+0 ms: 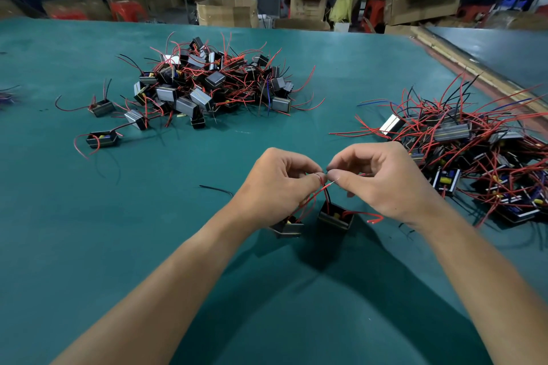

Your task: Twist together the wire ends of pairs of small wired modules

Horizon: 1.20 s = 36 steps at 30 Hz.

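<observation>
Left hand (pixel 281 184) and right hand (pixel 382 178) meet above the table (pixel 178 216), over two modules (pixel 336 216) we judge light, each hand pinching thin, limp red leads (pixel 308 201) between thumb and forefinger, best held close behind the bare wire ends (pixel 333 182).

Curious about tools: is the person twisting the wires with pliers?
No, the left hand and right hand pinch the wire ends bare-fingered.

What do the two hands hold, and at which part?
The left hand and right hand pinch the wire ends of two modules, near the tips, where they meet.
</observation>
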{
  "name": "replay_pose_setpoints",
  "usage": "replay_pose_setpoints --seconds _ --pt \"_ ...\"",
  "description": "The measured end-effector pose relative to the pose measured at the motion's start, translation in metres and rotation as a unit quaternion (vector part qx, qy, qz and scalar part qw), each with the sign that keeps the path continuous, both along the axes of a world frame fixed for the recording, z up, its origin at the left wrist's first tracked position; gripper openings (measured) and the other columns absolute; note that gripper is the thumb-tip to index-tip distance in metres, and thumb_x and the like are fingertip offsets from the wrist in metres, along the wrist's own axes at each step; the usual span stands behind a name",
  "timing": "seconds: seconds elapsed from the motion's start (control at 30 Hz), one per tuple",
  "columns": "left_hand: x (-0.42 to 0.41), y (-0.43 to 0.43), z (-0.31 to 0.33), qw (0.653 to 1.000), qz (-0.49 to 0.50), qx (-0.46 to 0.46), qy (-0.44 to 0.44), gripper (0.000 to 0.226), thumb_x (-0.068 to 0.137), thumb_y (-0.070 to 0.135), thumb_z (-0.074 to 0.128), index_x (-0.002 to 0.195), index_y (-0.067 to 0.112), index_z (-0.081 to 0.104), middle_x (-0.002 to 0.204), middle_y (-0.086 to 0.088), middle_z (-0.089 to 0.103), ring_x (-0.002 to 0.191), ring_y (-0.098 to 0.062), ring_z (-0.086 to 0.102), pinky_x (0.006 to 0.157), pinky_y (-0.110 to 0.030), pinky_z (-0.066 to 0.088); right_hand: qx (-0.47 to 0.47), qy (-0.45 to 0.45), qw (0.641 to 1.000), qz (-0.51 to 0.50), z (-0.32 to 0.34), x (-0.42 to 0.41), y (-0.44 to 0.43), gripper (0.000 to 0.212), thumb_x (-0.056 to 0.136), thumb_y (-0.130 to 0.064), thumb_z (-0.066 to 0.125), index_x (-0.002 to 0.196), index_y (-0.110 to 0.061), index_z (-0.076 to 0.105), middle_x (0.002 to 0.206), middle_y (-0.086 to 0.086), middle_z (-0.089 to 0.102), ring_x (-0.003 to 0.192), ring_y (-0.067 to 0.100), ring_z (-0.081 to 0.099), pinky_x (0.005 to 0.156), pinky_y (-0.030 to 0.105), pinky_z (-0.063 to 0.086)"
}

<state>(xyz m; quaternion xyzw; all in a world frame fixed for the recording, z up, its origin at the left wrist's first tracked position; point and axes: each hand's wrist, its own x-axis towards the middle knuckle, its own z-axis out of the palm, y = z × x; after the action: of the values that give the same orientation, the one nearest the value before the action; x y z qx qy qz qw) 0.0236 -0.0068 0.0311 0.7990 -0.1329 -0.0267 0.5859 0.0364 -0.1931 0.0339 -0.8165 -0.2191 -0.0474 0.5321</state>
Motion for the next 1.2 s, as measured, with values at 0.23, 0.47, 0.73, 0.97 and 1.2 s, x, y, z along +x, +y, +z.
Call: replay_pose_setpoints --seconds 0.23,0.47,0.73,0.97,1.2 --pt "-0.0004 -0.0012 -0.0031 0.999 0.006 0.013 -0.032 0.016 0.09 0.013 0.068 0.076 0.011 0.073 0.045 0.008 0.045 0.046 -0.013 0.031 0.047 -0.023 0.025 -0.002 0.027 0.999 -0.02 0.0016 -0.0012 0.0015 0.019 0.087 -0.005 0.071 0.072 -0.016 0.068 0.058 -0.006 0.063 0.054 0.011 0.055 0.055 0.033 0.05" --pt "-0.004 -0.0018 -0.0061 0.979 0.021 0.117 -0.166 0.013 0.088 0.018 0.068 0.077 0.02 0.074 0.043 0.009 0.045 0.041 -0.008 0.033 0.044 -0.012 0.025 -0.014 0.132 0.991 -0.016 0.003 -0.0017 0.0013 0.023 0.093 -0.007 0.063 0.069 -0.007 0.064 0.053 0.002 0.054 0.05 0.015 0.051 0.056 0.029 0.048" --pt "-0.0035 -0.0026 -0.0082 0.981 0.024 0.11 -0.16 0.017 0.088 0.017 0.067 0.073 0.02 0.072 0.043 0.008 0.045 0.04 -0.007 0.032 0.044 -0.013 0.025 0.023 0.129 0.991 -0.017 0.0022 -0.0016 0.003 0.017 0.09 -0.005 0.067 0.074 -0.008 0.063 0.058 -0.001 0.06 0.053 0.014 0.052 0.052 0.026 0.05" --pt "0.0024 -0.0008 -0.0073 0.999 0.016 0.035 -0.032 0.018 0.091 0.013 0.066 0.074 0.009 0.072 0.043 0.008 0.047 0.042 -0.008 0.033 0.044 -0.018 0.028 -0.016 -0.03 0.999 -0.016 0.0002 -0.0011 0.0006 0.022 0.079 -0.001 0.076 0.081 -0.021 0.068 0.075 -0.008 0.071 0.063 0.006 0.062 0.059 0.013 0.046" --pt "0.0009 -0.0014 -0.0034 1.0 0.003 -0.007 0.001 0.016 0.092 0.007 0.065 0.079 0.001 0.072 0.05 0.0 0.046 0.049 -0.015 0.033 0.047 -0.025 0.025 -0.047 -0.044 0.998 -0.017 -0.0015 0.0009 -0.0001 0.026 0.078 0.002 0.078 0.08 -0.024 0.076 0.073 -0.004 0.073 0.062 0.008 0.061 0.063 0.02 0.052"
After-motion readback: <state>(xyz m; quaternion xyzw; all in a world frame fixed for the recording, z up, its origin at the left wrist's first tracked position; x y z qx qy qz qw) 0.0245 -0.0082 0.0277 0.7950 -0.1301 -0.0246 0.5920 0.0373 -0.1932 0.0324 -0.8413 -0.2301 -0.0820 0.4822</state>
